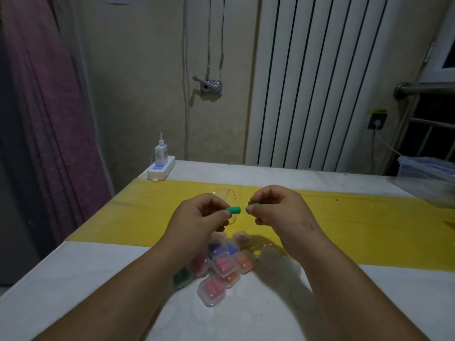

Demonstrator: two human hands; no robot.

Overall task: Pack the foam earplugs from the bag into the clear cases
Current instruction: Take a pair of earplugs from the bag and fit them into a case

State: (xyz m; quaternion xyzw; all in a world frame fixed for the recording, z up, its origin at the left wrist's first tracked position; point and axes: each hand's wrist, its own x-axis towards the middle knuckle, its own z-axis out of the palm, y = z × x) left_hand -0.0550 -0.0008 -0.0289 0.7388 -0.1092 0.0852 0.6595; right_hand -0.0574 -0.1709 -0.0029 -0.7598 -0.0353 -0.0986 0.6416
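My left hand (197, 217) pinches a green foam earplug (234, 209) between thumb and fingers, held above the table. My right hand (275, 207) pinches a second green earplug (252, 206), mostly hidden by the fingertips, a little apart from the first. A clear plastic bag (227, 193) with a red strip lies on the yellow cloth just behind the hands. Below the hands sits a pile of small clear cases (222, 265) that hold pink, orange, purple and blue earplugs; one with green contents (181, 276) peeks out beside my left forearm.
A white table (98, 279) carries a yellow cloth strip (147, 212). A white power strip with a charger (161, 166) sits at the far left corner. A clear plastic box (426, 168) stands at the far right. A radiator and wall lie behind.
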